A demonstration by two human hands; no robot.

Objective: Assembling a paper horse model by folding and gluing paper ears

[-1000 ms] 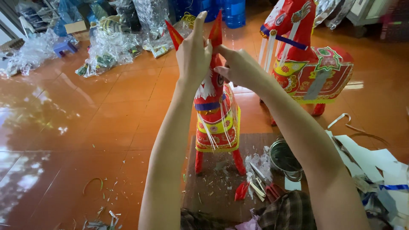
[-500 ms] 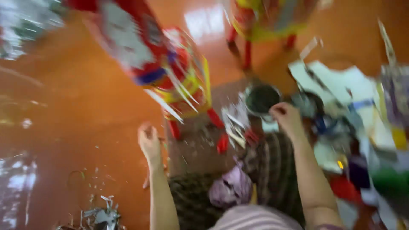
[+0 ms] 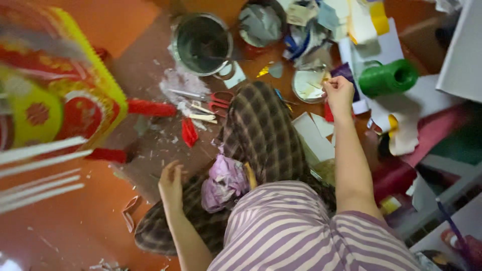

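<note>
My left hand [image 3: 171,183] hangs beside my left knee, just above the brown mat [image 3: 150,145], fingers apart and holding nothing. My right hand [image 3: 339,94] reaches forward to a small round dish of paper scraps [image 3: 307,84]; its fingers are curled at the dish's rim, and I cannot see whether they pinch anything. A colourful paper horse figure [image 3: 55,95] with red legs [image 3: 150,108] stands blurred at the left, apart from both hands. A crumpled pink-purple wad [image 3: 226,180] lies on my checked trousers [image 3: 261,130].
A metal pot [image 3: 202,42] and a second bowl [image 3: 261,22] stand ahead. Red-handled scissors [image 3: 221,100] and paper strips lie before my knee. A green spool of cord [image 3: 389,78], white sheets and coloured paper crowd the right. Scraps litter the orange floor [image 3: 65,221].
Both hands have left the horse's head and come down. The view has swung down to my lap. My right hand went from the pot rightward to the small dish.
</note>
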